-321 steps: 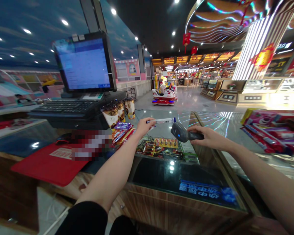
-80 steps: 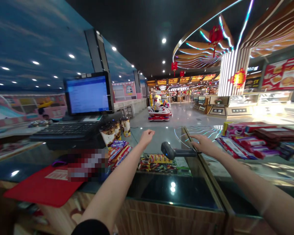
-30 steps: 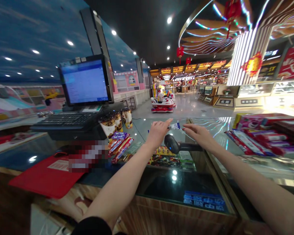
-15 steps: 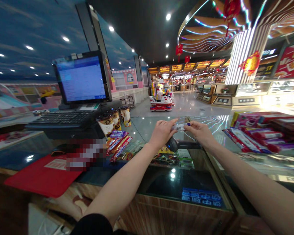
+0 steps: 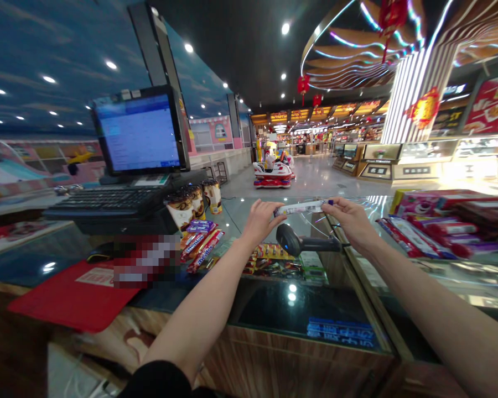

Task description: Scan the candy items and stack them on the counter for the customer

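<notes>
A slim candy roll [image 5: 302, 208] with a whitish printed side and purple ends stretches level between my hands above the glass counter. My left hand [image 5: 259, 222] pinches its left end; the fingertips of my right hand [image 5: 351, 221] close on the right end. Just beneath the roll, a black barcode scanner [image 5: 309, 244] lies on the counter with its head to the left. To the left of my left hand are several Mentos rolls [image 5: 203, 250] in red, orange and purple wrappers.
At the left stand a monitor [image 5: 139, 132] and a keyboard [image 5: 103, 202], with lidded cups [image 5: 212, 196] alongside. A red mat [image 5: 70, 298] hangs over the counter's front edge. Packaged sweets [image 5: 448, 226] are piled at the right. Small packets show below the scanner.
My hands have drawn apart, the left one going left and the right one slightly right. More of the candy roll now shows between them, and the scanner is less covered.
</notes>
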A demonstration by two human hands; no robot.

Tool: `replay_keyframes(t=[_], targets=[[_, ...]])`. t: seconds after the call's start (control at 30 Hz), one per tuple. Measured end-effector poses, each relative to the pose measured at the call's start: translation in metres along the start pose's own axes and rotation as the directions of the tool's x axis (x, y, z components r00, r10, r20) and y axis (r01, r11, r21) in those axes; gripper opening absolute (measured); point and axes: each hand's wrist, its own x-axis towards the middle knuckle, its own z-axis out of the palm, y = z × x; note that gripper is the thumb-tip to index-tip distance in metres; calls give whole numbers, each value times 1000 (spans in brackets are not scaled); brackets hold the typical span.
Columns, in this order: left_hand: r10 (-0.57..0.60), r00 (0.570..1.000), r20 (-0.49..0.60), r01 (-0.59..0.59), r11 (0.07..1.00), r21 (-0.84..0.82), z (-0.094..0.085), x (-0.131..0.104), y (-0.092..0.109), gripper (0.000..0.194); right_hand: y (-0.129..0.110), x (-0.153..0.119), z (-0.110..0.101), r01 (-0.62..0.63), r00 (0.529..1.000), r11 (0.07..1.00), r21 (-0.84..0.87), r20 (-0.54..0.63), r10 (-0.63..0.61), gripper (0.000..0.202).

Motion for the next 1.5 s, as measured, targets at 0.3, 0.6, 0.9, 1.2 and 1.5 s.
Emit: replay_keyframes(t=[0.3, 0.6, 0.9, 1.2, 1.5], targets=[[-280, 942, 182, 316, 567, -761, 6, 4, -8, 30, 10, 3, -9, -28, 999, 999, -18, -40, 27, 39], [-463, 837, 291, 430, 230, -873, 7, 2, -19, 29, 26, 5, -16, -136, 989, 985, -110, -65, 129, 37], [-696, 671, 255, 524, 203, -827, 12, -6, -49, 23, 16, -15, -19, 196, 911, 808, -555, 409, 60, 52], [-717, 656, 235, 526, 210, -824, 17, -8, -60, 29, 18, -27, -8, 426, 764, 637, -642, 633, 127, 47], [-731, 647, 215, 508, 203, -837, 17, -10, -68, 30, 24, -25, -14, 409, 815, 623, -667, 575, 80, 60]])
